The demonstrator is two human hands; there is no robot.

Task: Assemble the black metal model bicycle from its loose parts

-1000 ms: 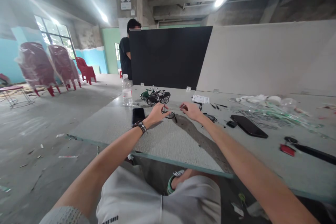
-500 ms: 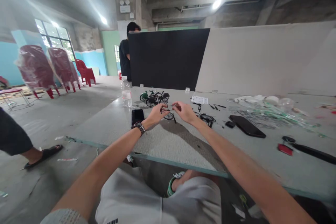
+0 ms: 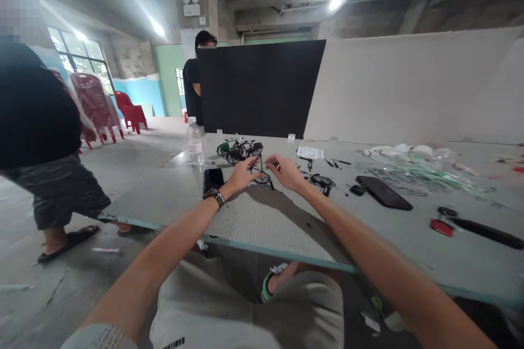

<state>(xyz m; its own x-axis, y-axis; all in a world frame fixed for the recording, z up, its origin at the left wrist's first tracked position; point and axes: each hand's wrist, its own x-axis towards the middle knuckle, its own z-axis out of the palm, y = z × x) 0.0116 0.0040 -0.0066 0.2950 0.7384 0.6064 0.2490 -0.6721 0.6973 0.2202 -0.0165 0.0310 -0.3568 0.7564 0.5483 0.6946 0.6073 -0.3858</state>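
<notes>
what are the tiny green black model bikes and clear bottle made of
The small black-and-green model bicycles look like painted metal, going by thin glossy frames, though plastic is possible. The clear water bottle looks like thin plastic: see-through, ribbed walls.

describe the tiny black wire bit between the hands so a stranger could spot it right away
On the long grey table, find the two model bicycles. Just in front of them, between the left hand and the right hand, is a tiny black wire frame with a small wheel. Unlike the bicycles, it is only thin rods and that one visible wheel.
</notes>
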